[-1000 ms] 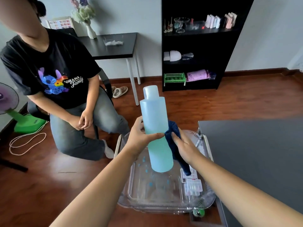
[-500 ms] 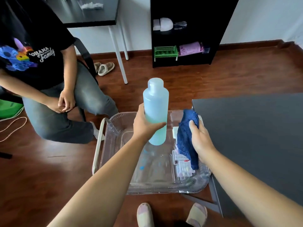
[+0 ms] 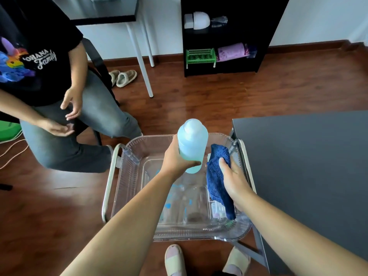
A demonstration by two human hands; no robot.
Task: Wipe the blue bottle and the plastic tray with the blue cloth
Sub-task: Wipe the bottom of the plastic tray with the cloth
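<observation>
My left hand point(image 3: 177, 156) grips a pale blue plastic bottle point(image 3: 192, 140) around its lower half and holds it upright above the far part of a clear plastic tray point(image 3: 129, 156). My right hand point(image 3: 233, 176) clutches a dark blue cloth point(image 3: 216, 176), which hangs down over the right side of the tray, just right of the bottle and apart from it. The tray rests on a small metal-framed cart point(image 3: 108, 180). Blue drops or marks and a few small items show through the tray's floor.
A dark grey table point(image 3: 308, 166) stands right against the cart. A seated person in a black shirt and jeans point(image 3: 59, 116) is at the left. A black shelf unit point(image 3: 221, 36), a white-legged desk point(image 3: 139, 46) and slippers point(image 3: 123, 76) are behind.
The camera tilted downward. The cloth came off the bottle and moved to its right. The bottle dropped lower toward the tray. The seated person's hands came apart.
</observation>
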